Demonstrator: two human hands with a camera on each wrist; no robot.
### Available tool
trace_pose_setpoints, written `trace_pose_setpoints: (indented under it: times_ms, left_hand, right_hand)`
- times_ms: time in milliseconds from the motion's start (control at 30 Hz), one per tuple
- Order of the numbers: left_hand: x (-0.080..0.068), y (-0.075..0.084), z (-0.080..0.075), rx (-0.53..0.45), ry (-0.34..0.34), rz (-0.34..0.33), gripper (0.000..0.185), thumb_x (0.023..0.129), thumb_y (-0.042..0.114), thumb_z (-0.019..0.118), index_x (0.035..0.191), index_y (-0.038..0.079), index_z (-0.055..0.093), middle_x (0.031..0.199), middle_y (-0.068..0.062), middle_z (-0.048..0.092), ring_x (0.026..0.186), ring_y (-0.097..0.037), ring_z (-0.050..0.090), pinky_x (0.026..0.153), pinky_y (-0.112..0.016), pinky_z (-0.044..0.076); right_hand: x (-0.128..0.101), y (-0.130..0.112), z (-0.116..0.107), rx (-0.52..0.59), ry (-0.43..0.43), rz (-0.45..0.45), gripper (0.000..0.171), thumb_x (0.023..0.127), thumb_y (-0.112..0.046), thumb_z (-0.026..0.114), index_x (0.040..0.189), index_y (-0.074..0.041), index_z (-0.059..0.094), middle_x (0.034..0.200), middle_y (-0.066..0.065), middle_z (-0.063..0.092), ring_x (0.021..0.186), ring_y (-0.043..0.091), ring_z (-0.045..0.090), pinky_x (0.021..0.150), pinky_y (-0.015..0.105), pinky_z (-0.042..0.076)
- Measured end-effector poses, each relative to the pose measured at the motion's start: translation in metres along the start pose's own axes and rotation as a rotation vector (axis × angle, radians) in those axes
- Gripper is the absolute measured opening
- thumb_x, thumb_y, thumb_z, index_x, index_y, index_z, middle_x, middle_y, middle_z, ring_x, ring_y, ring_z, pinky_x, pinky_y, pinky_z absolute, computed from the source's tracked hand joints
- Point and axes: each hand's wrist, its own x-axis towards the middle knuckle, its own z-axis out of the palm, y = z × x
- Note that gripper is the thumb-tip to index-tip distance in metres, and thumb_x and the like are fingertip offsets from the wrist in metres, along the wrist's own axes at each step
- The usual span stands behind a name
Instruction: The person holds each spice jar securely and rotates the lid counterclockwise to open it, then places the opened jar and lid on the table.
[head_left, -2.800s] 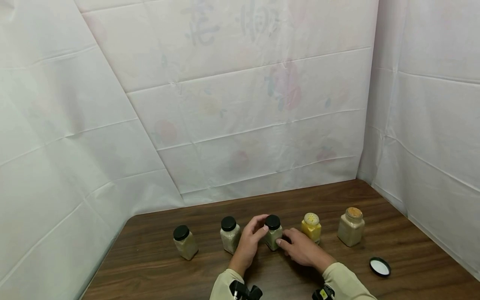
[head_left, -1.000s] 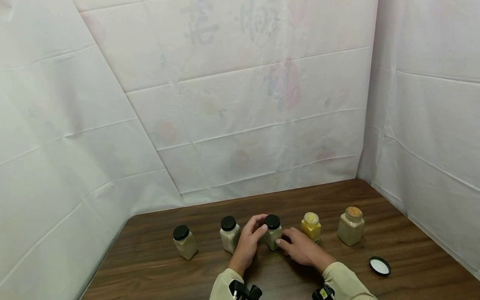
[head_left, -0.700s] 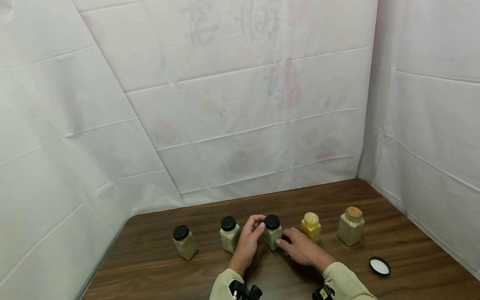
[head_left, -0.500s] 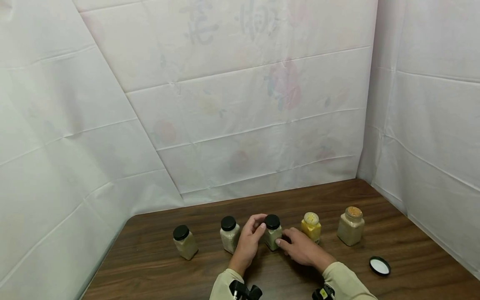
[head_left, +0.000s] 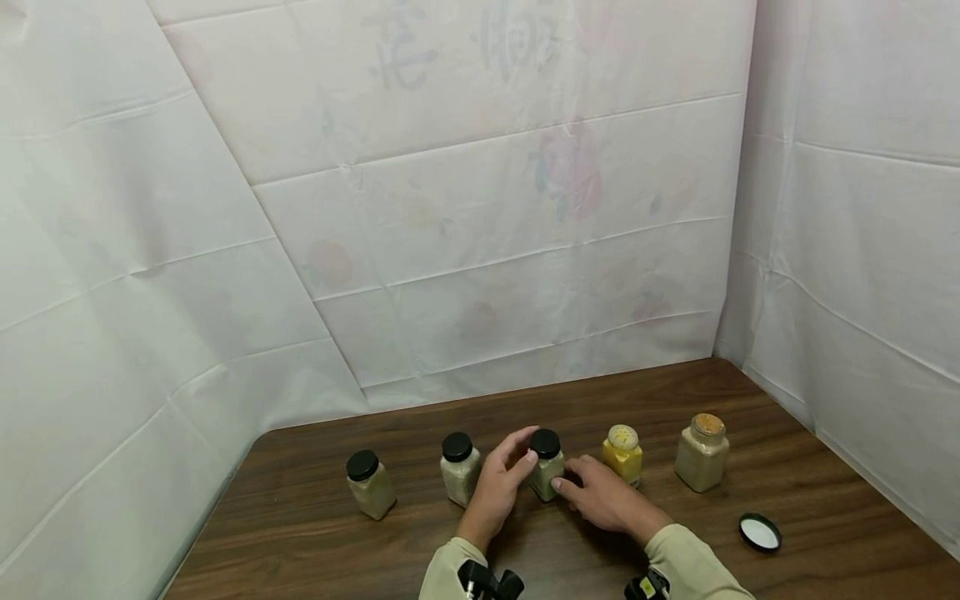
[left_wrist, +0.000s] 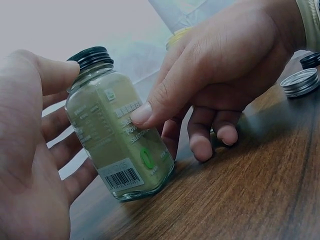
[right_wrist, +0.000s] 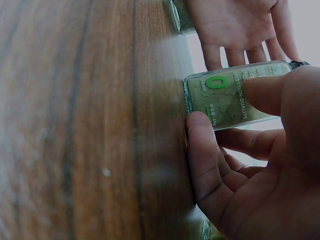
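Right hand (head_left: 603,498) nearest; fingers curled, fingertip pressed on label of green-powder jar (head_left: 547,472); left hand (head_left: 498,483) cups jar's other side, fingers spread and relaxed, thumb by black cap; jar upright on wooden table (head_left: 390,550), mid-row; loose lid (head_left: 760,532) at right; black-capped jars (head_left: 459,468) left; yellow jar (head_left: 622,454), tan jar (head_left: 701,453) right, uncapped.

Head cam: I look down and fwd over the table (head_left: 390,542) from well back. L wrist cam sits low, very close. R wrist cam close, rolled sideways. All three share the spice jar (head_left: 547,467) (left_wrist: 120,140) (right_wrist: 235,100).
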Motion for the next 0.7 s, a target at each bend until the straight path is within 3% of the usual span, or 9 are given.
trace_pose_setpoints:
  times_ms: [333,533,700]
  left_hand:
    - [0.0010,0.0003,-0.0019,0.033,-0.045,-0.018,0.046,0.105,0.018,0.054,0.149,0.011,0.047,0.138,-0.010,0.056,0.121,-0.023,0.054,0.097,-0.027,0.044]
    - [0.0020,0.0003,-0.0010,0.061,-0.081,-0.031,0.048,0.105,0.021,0.054,0.152,0.020,0.044,0.149,-0.008,0.047,0.131,-0.025,0.048,0.100,-0.028,0.042]
    - [0.0023,0.0001,-0.0006,0.053,-0.084,-0.016,0.048,0.105,0.020,0.054,0.151,0.011,0.044,0.147,-0.010,0.050,0.132,-0.027,0.048,0.101,-0.030,0.042]
  right_hand:
    - [0.0006,0.0009,-0.0002,0.005,-0.008,-0.005,0.049,0.103,-0.040,0.055,0.128,0.002,0.059,0.095,0.007,0.054,0.074,0.018,0.057,0.067,0.039,0.046]
    - [0.0005,0.0014,-0.0001,0.001,-0.011,-0.013,0.047,0.103,-0.040,0.055,0.126,0.001,0.060,0.094,0.007,0.053,0.074,0.018,0.057,0.068,0.040,0.045]
    - [0.0004,0.0018,-0.0003,0.008,-0.013,-0.016,0.047,0.103,-0.040,0.055,0.126,0.001,0.059,0.095,0.007,0.053,0.074,0.018,0.057,0.068,0.039,0.046]
